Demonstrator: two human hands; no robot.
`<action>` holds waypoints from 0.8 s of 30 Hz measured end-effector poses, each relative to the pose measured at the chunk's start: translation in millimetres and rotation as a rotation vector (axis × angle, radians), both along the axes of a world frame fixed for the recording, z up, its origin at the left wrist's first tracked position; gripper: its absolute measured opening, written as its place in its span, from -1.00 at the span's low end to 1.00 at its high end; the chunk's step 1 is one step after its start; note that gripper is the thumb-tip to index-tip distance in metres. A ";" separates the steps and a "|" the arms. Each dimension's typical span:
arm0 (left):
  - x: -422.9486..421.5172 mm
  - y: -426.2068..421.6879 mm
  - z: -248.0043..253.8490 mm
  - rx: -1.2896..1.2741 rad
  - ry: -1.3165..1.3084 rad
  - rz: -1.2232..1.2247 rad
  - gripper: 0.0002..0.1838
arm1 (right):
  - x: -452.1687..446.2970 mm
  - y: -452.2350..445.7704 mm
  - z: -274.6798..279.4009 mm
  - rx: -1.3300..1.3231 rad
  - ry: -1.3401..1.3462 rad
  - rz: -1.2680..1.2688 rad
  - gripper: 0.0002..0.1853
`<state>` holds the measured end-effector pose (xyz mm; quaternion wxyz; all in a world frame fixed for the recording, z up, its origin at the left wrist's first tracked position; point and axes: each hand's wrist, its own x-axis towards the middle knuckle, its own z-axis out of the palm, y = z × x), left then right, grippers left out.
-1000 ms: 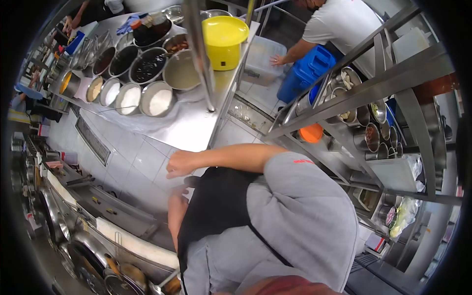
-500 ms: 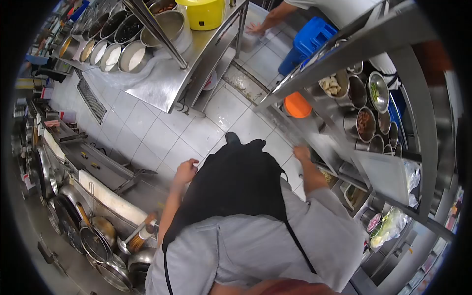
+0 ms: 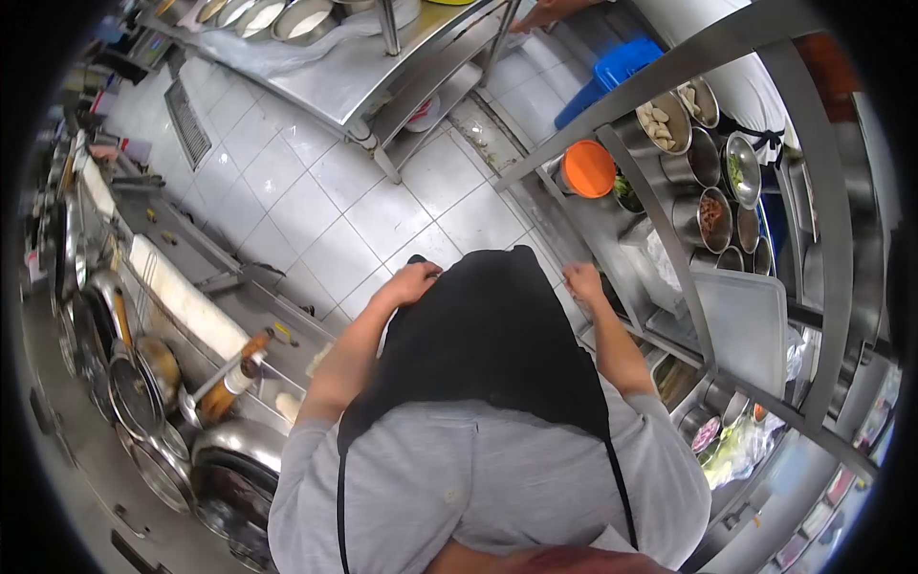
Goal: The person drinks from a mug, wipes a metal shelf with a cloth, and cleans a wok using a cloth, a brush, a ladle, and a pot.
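The black apron [image 3: 483,335], seen at the centre of the frame, can be judged light, soft and hardly fragile; it would best be gripped by its side edge. The left hand [image 3: 414,284] is loosely curled beside the apron's upper-left edge (whether cloth is pinched cannot be told). The right hand [image 3: 583,283], fingers partly bent, is held just beyond its right edge; its palm is hidden, so its contents cannot be told.

Blue bin [image 3: 622,62] partly hidden behind steel beam [image 3: 688,75].
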<state>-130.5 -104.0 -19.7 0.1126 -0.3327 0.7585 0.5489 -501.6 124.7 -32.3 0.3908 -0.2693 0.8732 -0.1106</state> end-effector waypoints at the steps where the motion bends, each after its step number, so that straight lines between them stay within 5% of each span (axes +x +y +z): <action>1: -3.8 12.4 17.2 0.064 -0.051 -0.019 -0.58 | -3.4 -19.6 3.5 0.000 0.021 0.076 -0.69; 5: 0.7 78.1 9.9 0.204 -0.118 -0.093 -0.52 | -16.1 -61.3 4.1 -0.200 -0.074 0.210 -0.74; 9: 15.8 168.9 -80.2 0.032 -0.004 0.004 -0.43 | -31.7 -52.3 -18.2 -0.150 -0.139 0.357 -0.69; 17: 1.2 313.3 -47.6 0.091 -0.150 0.393 -0.37 | -108.0 66.0 -126.8 0.210 -0.046 0.523 -0.82; 22: 1.1 319.8 -7.2 0.348 -0.356 0.585 -0.49 | -117.4 86.0 -111.3 0.165 -0.134 0.492 -0.81; 24: 15.4 335.4 -36.5 0.297 -0.339 0.689 -0.60 | -117.0 81.1 -113.3 0.120 -0.099 0.515 -0.80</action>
